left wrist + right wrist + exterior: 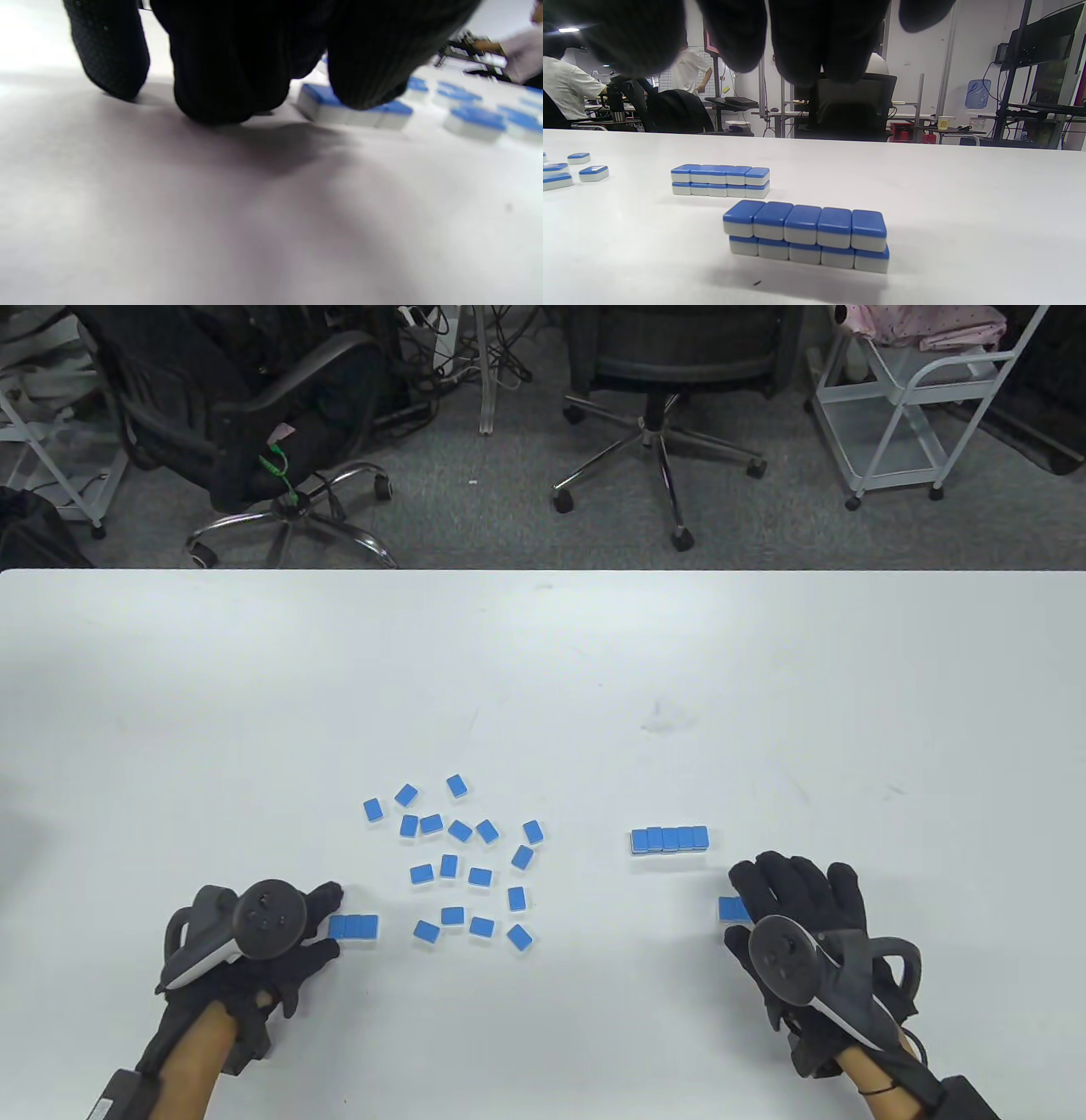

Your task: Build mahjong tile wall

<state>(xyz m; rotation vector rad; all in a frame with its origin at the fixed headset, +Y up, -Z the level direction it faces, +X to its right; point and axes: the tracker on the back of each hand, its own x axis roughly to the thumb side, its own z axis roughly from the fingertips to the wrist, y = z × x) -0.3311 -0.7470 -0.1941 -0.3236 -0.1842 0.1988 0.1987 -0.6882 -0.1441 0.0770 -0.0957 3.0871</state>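
- Mahjong tiles, blue-backed with white bodies, lie on the white table in four groups, all in its near half.
- A finished wall section stands right of the table's middle: five tiles wide and two high, blue faces up, its blocks touching side to side.
- A second double-layer section, also five wide and two high, sits nearer the front edge and just to the right of the first, well apart from it; in the table view the right hand covers most of it and only its left end shows.
- The right hand is spread above this nearer section, fingers straight and apart, gripping nothing; the wrist view shows them hanging clear over the tiles.
- Loose tiles are scattered singly left of the table's middle, face down, turned every which way, mostly not touching.
- A short row of three tiles lies flat in one layer at the near left edge of the scatter.
- The left hand rests at the row's left end, its curled fingertips on the end tile; I cannot tell whether they pinch it or only press against it.
- Office chairs and a white cart stand beyond the table's far edge.
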